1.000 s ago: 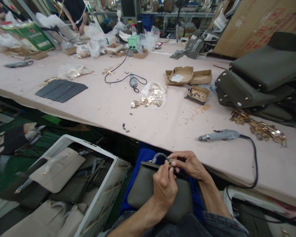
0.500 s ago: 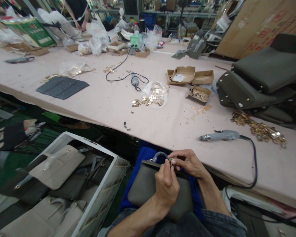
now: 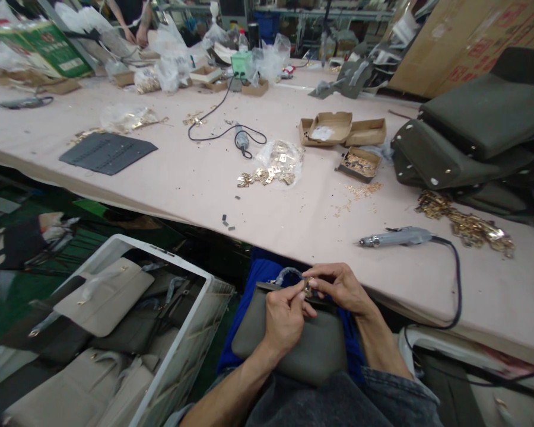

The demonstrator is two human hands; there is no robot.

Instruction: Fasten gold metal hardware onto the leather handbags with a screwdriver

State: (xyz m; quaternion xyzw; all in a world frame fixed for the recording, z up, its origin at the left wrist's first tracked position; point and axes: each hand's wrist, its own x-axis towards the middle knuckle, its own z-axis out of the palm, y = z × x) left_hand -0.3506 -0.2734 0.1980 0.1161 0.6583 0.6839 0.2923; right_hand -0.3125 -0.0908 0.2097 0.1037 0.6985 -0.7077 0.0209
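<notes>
A dark olive handbag [image 3: 289,347] lies on my lap over blue cloth, its handle [image 3: 289,273] wrapped in clear plastic. At the bag's top edge my right hand [image 3: 342,289] pinches a small gold metal fitting [image 3: 308,288] between thumb and fingertips. My left hand [image 3: 285,317] is closed in a pinch right beside the fitting, over the bag's front. Whatever sits between its fingertips is too small to make out. On the table ahead of my right hand lies a grey electric screwdriver [image 3: 396,237] with a black cord.
Gold hardware [image 3: 467,225] is heaped at the right, near stacked olive bags [image 3: 480,124]. Small cardboard boxes [image 3: 360,165] and a plastic bag of gold parts [image 3: 280,163] stand mid-table. A white crate [image 3: 196,296] of handbags is at my left. Another person's hands [image 3: 136,37] show far back.
My left hand has shifted slightly left and rotated, leaving more of the gold fitting visible. The right hand still pinches at the same spot. The view has tilted a little.
</notes>
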